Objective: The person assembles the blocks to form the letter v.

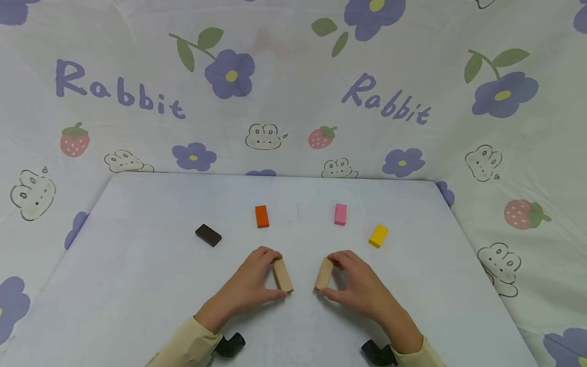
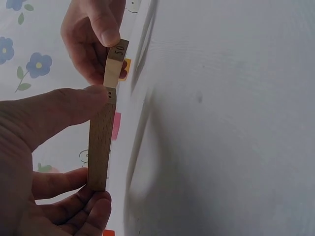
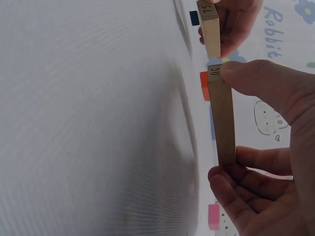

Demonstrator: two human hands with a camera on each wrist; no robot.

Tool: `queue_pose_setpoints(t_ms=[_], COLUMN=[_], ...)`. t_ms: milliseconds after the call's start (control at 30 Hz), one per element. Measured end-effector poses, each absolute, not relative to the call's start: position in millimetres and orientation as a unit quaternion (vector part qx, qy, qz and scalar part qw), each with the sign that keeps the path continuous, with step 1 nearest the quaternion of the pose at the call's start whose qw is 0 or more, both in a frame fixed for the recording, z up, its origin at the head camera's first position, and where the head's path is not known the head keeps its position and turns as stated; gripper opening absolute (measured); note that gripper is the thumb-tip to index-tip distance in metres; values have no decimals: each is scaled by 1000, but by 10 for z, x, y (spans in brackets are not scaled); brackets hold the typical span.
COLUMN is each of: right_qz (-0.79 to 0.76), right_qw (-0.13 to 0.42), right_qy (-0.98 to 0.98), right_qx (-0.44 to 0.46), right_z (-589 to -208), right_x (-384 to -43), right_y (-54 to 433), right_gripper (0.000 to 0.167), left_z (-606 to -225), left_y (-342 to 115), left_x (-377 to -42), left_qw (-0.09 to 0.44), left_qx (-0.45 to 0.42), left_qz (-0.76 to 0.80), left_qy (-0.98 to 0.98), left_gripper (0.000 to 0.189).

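Observation:
My left hand (image 1: 251,279) pinches a plain wooden block (image 1: 282,276) lengthwise, thumb at its near end and fingers at the far end. Opposite it, my right hand (image 1: 357,285) holds a second wooden block (image 1: 323,273) by its ends in the same way. A gap separates the two blocks in the head view, and their far ends lean outward. Dark figures mark the near end of each; the right-hand block (image 2: 117,51) reads 50 in the left wrist view. Marks on the left-hand block (image 3: 206,10) are hard to read in the right wrist view.
Beyond the hands lie a dark brown block (image 1: 208,235), an orange block (image 1: 262,216), a pink block (image 1: 340,214) and a yellow block (image 1: 378,236), spaced apart in an arc. The white tabletop (image 1: 137,285) meets a patterned cloth (image 1: 293,92) at the back and sides.

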State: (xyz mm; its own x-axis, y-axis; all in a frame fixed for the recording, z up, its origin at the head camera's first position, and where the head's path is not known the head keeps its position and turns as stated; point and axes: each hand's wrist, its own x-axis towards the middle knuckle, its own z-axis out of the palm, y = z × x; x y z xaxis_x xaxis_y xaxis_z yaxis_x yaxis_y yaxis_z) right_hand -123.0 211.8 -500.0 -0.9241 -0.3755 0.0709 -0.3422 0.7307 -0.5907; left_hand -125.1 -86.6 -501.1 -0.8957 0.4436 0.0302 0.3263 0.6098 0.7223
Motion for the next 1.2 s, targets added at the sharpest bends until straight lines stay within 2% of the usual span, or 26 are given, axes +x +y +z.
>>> queue_pose_setpoints(t_ms=[1200], right_qz=[-297], right_qw=[17], right_qy=[929], right_qx=[-219], right_z=[-5051], right_x=[-1187], right_y=[1964], right_gripper=[70], left_z=[-5074], left_y=[-702], left_x=[-1291], left_qw=[81], left_qx=[230], left_qz=[359], left_qy=[901], left_gripper=[72])
